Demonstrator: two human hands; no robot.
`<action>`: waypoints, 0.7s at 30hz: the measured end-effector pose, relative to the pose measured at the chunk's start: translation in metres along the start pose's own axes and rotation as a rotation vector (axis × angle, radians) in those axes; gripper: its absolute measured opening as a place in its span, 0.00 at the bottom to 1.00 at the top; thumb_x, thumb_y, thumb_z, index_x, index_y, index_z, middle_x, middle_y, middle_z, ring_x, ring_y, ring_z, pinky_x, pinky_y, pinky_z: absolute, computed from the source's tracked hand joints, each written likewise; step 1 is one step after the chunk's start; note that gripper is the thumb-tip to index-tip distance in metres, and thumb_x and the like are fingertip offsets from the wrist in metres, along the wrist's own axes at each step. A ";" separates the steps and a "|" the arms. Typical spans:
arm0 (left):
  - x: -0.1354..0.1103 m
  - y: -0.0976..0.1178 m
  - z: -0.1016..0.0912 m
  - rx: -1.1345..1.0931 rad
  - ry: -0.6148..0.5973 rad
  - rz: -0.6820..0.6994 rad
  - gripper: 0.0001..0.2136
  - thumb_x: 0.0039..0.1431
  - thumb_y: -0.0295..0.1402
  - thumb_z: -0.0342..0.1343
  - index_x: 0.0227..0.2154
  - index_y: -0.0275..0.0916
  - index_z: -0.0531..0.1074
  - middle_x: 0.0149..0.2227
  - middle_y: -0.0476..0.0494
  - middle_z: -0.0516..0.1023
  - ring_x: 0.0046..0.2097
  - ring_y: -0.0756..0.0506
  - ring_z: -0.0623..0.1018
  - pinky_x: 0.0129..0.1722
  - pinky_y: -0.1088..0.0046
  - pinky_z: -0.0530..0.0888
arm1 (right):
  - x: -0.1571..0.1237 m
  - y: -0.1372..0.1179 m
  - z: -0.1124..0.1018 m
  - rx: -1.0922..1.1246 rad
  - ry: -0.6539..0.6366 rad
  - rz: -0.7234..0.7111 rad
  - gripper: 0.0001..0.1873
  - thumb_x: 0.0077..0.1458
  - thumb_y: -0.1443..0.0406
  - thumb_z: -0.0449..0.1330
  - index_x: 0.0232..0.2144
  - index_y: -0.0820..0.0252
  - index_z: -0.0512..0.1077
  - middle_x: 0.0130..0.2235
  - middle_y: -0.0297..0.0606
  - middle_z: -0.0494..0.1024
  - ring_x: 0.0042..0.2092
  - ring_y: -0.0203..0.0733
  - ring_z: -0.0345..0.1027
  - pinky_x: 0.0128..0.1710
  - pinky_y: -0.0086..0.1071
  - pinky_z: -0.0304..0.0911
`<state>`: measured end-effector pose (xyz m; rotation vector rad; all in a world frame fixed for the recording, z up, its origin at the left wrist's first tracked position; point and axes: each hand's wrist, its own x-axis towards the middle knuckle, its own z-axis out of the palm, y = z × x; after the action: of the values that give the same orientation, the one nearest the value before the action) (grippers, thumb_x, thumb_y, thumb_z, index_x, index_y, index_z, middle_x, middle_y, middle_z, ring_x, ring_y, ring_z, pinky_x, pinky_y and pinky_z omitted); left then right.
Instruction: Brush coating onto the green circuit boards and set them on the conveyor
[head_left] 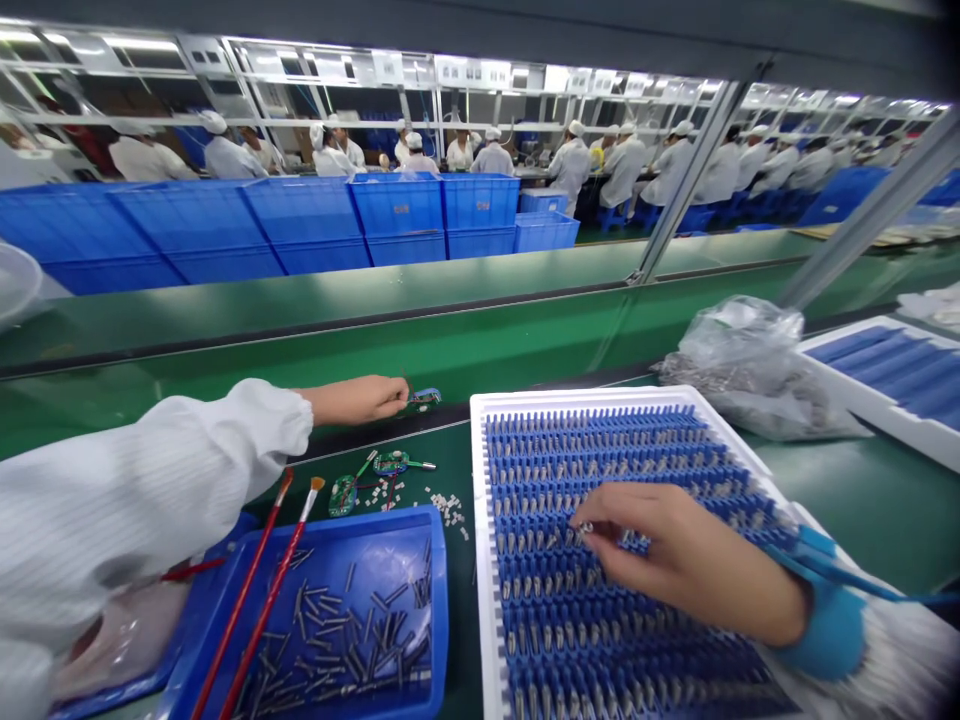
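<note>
Pinching a metal pin, right hand sits just above the blue rack; left hand, curled, lies beside a circuit board.

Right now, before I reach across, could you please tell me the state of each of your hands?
Left hand: curled at a small green circuit board; cannot tell whether it grips it.
Right hand: closed in a pinch, holding a small metal pin.
</note>
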<state>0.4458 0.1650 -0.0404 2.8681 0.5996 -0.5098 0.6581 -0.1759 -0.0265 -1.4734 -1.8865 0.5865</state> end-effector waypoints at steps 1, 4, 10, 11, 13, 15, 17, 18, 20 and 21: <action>-0.004 0.003 0.001 -0.014 -0.006 0.029 0.14 0.68 0.37 0.42 0.40 0.38 0.71 0.36 0.41 0.79 0.34 0.45 0.76 0.37 0.70 0.70 | 0.001 -0.001 0.000 0.004 0.013 -0.018 0.10 0.64 0.69 0.50 0.36 0.62 0.71 0.33 0.32 0.71 0.33 0.33 0.66 0.33 0.26 0.59; -0.011 0.017 0.003 -0.040 -0.027 0.076 0.12 0.62 0.40 0.51 0.38 0.38 0.73 0.37 0.41 0.81 0.35 0.44 0.78 0.35 0.71 0.70 | 0.005 -0.003 0.003 0.018 0.050 -0.055 0.09 0.64 0.68 0.51 0.36 0.62 0.71 0.32 0.34 0.71 0.32 0.35 0.66 0.33 0.26 0.60; -0.029 0.092 -0.024 -0.085 0.142 0.122 0.16 0.66 0.43 0.46 0.44 0.40 0.74 0.40 0.43 0.83 0.38 0.43 0.80 0.36 0.71 0.70 | 0.002 -0.005 0.003 0.038 0.146 -0.047 0.08 0.65 0.68 0.53 0.38 0.63 0.72 0.34 0.36 0.73 0.34 0.37 0.68 0.36 0.27 0.62; -0.036 0.111 -0.030 -0.106 0.188 0.180 0.15 0.66 0.42 0.48 0.44 0.40 0.75 0.39 0.45 0.83 0.37 0.44 0.80 0.36 0.72 0.70 | 0.001 -0.007 0.002 0.043 0.158 -0.041 0.08 0.65 0.68 0.53 0.38 0.63 0.73 0.35 0.36 0.73 0.35 0.37 0.69 0.36 0.26 0.62; -0.052 0.148 -0.039 -0.151 0.260 0.338 0.13 0.66 0.41 0.50 0.44 0.40 0.75 0.38 0.47 0.84 0.36 0.45 0.81 0.36 0.73 0.71 | -0.002 -0.015 0.001 0.050 0.172 -0.038 0.08 0.66 0.68 0.53 0.40 0.63 0.73 0.36 0.36 0.74 0.35 0.36 0.69 0.37 0.26 0.63; -0.068 0.178 -0.040 -0.187 0.320 0.464 0.12 0.66 0.40 0.52 0.45 0.40 0.75 0.40 0.47 0.84 0.38 0.45 0.82 0.37 0.73 0.72 | -0.005 -0.026 0.002 0.086 0.177 -0.040 0.08 0.67 0.68 0.54 0.40 0.62 0.74 0.36 0.36 0.74 0.36 0.36 0.69 0.37 0.25 0.63; -0.080 0.199 -0.036 -0.194 0.377 0.535 0.11 0.65 0.39 0.54 0.45 0.40 0.74 0.40 0.47 0.84 0.39 0.45 0.83 0.38 0.72 0.73 | -0.010 -0.038 0.004 0.147 0.189 -0.041 0.08 0.66 0.68 0.54 0.38 0.62 0.74 0.35 0.35 0.74 0.35 0.35 0.68 0.36 0.25 0.62; -0.085 0.205 -0.033 -0.188 0.413 0.557 0.11 0.65 0.39 0.54 0.45 0.40 0.74 0.40 0.47 0.84 0.39 0.44 0.83 0.37 0.72 0.74 | -0.013 -0.044 0.005 0.178 0.197 -0.039 0.08 0.66 0.68 0.55 0.37 0.62 0.74 0.34 0.34 0.74 0.34 0.35 0.68 0.35 0.24 0.61; -0.094 0.214 -0.026 -0.168 0.495 0.590 0.10 0.66 0.39 0.54 0.43 0.39 0.74 0.39 0.46 0.84 0.38 0.45 0.83 0.37 0.72 0.75 | -0.021 -0.055 0.009 0.228 0.217 -0.027 0.07 0.66 0.68 0.56 0.36 0.62 0.74 0.34 0.34 0.74 0.33 0.34 0.68 0.34 0.24 0.60; -0.098 0.217 -0.023 -0.161 0.534 0.608 0.10 0.66 0.39 0.53 0.43 0.39 0.73 0.39 0.46 0.84 0.39 0.45 0.83 0.38 0.72 0.75 | -0.025 -0.060 0.011 0.241 0.225 -0.019 0.08 0.66 0.68 0.56 0.35 0.62 0.74 0.33 0.33 0.74 0.33 0.34 0.68 0.33 0.23 0.60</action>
<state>0.4584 -0.0607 0.0366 2.8083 -0.1858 0.3834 0.6135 -0.2154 0.0023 -1.3057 -1.5955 0.5897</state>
